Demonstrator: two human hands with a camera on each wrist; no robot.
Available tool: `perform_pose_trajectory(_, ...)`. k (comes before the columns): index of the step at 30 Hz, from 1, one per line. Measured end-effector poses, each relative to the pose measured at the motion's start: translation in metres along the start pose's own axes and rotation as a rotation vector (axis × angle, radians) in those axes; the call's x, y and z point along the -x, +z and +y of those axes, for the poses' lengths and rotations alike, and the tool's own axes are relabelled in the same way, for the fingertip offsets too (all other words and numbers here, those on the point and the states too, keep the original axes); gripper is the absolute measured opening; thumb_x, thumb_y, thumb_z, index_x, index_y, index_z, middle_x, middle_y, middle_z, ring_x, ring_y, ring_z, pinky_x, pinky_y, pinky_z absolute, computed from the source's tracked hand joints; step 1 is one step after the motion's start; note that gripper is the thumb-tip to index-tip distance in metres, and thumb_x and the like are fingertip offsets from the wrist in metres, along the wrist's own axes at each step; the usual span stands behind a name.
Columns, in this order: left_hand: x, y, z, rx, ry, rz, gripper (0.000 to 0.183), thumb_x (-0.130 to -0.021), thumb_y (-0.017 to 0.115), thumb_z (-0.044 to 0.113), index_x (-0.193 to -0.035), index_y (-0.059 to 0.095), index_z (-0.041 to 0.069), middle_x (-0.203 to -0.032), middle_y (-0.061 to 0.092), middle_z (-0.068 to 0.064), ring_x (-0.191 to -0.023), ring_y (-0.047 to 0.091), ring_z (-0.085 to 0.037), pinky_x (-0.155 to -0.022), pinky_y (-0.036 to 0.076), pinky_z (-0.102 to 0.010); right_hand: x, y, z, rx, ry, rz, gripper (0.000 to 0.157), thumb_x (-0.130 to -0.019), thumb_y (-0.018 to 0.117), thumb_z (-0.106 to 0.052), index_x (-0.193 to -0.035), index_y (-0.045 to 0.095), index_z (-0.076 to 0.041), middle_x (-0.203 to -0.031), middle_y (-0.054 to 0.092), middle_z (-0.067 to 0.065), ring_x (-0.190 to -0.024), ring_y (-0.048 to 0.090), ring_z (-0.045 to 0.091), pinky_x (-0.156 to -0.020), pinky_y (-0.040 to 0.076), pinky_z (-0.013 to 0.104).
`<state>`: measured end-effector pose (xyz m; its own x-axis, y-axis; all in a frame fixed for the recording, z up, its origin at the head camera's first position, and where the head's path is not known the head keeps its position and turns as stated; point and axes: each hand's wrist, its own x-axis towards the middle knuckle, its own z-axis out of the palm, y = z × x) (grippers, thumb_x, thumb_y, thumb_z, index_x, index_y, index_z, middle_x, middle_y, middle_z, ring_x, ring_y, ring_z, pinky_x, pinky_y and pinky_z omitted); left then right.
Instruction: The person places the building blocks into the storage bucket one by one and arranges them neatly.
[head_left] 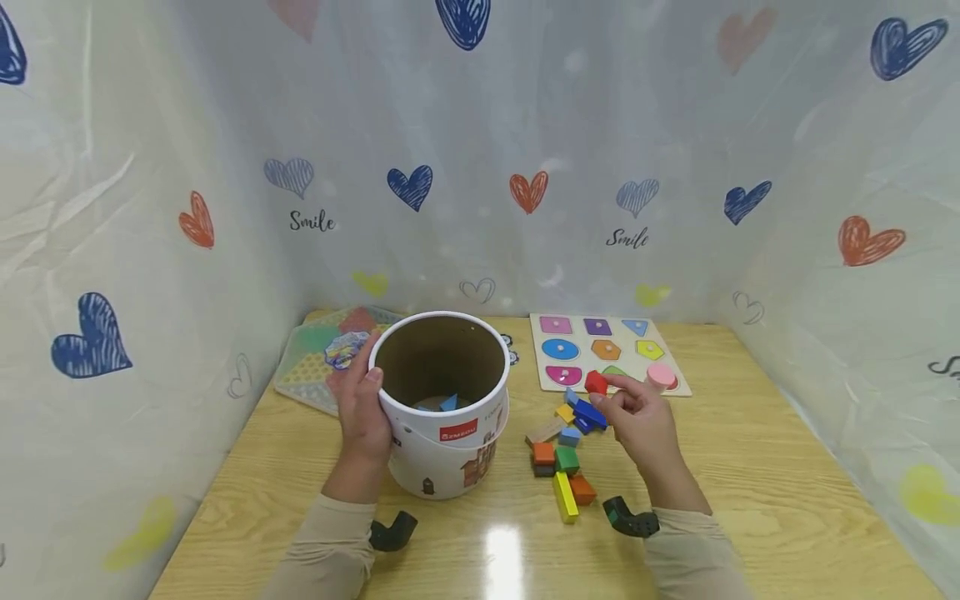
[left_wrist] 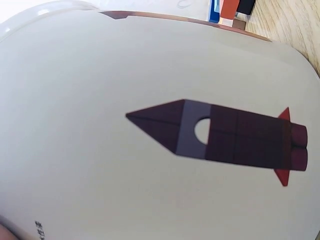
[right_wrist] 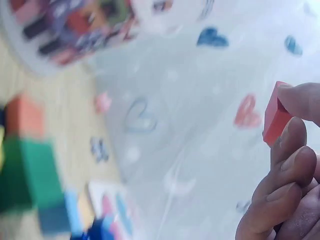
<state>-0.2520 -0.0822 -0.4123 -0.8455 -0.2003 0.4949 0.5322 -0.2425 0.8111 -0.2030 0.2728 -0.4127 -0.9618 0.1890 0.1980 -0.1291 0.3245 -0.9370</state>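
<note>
My left hand [head_left: 363,412] grips the rim and side of a white bucket [head_left: 442,467], thumb over the rim. A few blue blocks [head_left: 447,403] lie at the bucket's bottom. In the left wrist view the bucket's wall [left_wrist: 100,180] with a printed rocket fills the picture. My right hand [head_left: 637,421] pinches a small red block [head_left: 596,382] between thumb and fingers, above the far end of a block pile. The right wrist view shows that red block [right_wrist: 276,117] at the fingertips. Below the hand lie blue blocks [head_left: 588,414], a green block [head_left: 566,460] and a yellow block [head_left: 565,498].
A shape puzzle board [head_left: 577,329] lies at the back right, with a pink round piece [head_left: 661,375] on its near corner. Behind the bucket, a patterned hexagonal board [head_left: 303,367] lies at the back left. Curtains [head_left: 480,125] with hearts enclose the table [head_left: 750,467].
</note>
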Motion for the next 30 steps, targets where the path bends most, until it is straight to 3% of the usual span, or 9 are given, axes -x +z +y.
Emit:
perform_pose_trajectory(5, 0.002, -0.003, -0.001, -0.015, -0.059, 0.014, 0.050, -0.091, 0.037, 0.013, -0.139, 0.048, 0.016, -0.139, 0.049, -0.004, -0.127, 0.042, -0.028, -0.104, 0.027, -0.057, 0.006, 0.036, -0.056, -0.102, -0.133, -0.122, 0.034, -0.085, 0.070, -0.013, -0.117, 0.064, -0.002, -0.063, 0.048, 0.003, -0.051, 0.039, 0.012, -0.043, 0.035, 0.025)
perform_pose_trajectory(10, 0.002, -0.004, -0.001, -0.025, -0.072, 0.006, 0.050, -0.091, 0.037, 0.015, -0.140, 0.048, 0.016, -0.138, 0.049, -0.002, -0.125, 0.043, -0.026, -0.103, 0.028, -0.057, 0.009, 0.070, -0.084, -0.136, -0.185, -0.205, 0.035, -0.084, 0.070, -0.015, -0.117, 0.064, -0.004, -0.065, 0.048, 0.007, -0.053, 0.041, 0.012, -0.043, 0.035, 0.024)
perform_pose_trajectory(15, 0.003, -0.003, -0.001, -0.021, -0.063, -0.002, 0.050, -0.091, 0.037, 0.014, -0.141, 0.046, 0.013, -0.138, 0.049, -0.003, -0.125, 0.043, -0.026, -0.103, 0.030, -0.055, 0.003, 0.088, -0.078, -0.149, -0.201, -0.207, 0.035, -0.085, 0.070, -0.021, -0.119, 0.065, -0.014, -0.068, 0.048, 0.011, -0.054, 0.041, 0.018, -0.040, 0.034, 0.027)
perform_pose_trajectory(21, 0.003, -0.001, 0.000, -0.037, -0.043, -0.020, 0.049, -0.091, 0.037, 0.016, -0.140, 0.048, 0.018, -0.138, 0.049, -0.006, -0.124, 0.044, -0.027, -0.102, 0.033, -0.052, 0.001, 0.093, -0.070, -0.163, -0.203, -0.203, 0.040, -0.084, 0.071, -0.028, -0.123, 0.063, -0.021, -0.069, 0.047, 0.009, -0.055, 0.040, 0.018, -0.040, 0.032, 0.027)
perform_pose_trajectory(26, 0.003, 0.000, 0.001, -0.065, -0.034, -0.035, 0.049, -0.093, 0.036, 0.018, -0.141, 0.046, 0.019, -0.140, 0.047, -0.006, -0.126, 0.042, -0.029, -0.102, 0.031, -0.057, 0.000, 0.084, -0.059, -0.221, -0.192, -0.199, 0.055, -0.086, 0.068, -0.020, -0.137, 0.049, -0.025, -0.065, 0.047, 0.012, -0.051, 0.040, 0.018, -0.041, 0.036, 0.028)
perform_pose_trajectory(30, 0.003, 0.000, 0.000, -0.064, -0.039, -0.036, 0.049, -0.094, 0.036, 0.019, -0.141, 0.046, 0.020, -0.141, 0.046, -0.005, -0.127, 0.041, -0.029, -0.102, 0.029, -0.059, -0.006, 0.063, -0.026, -0.193, -0.157, -0.136, 0.047, -0.089, 0.065, -0.021, -0.134, 0.051, -0.023, -0.061, 0.045, 0.008, -0.046, 0.038, 0.015, -0.039, 0.034, 0.028)
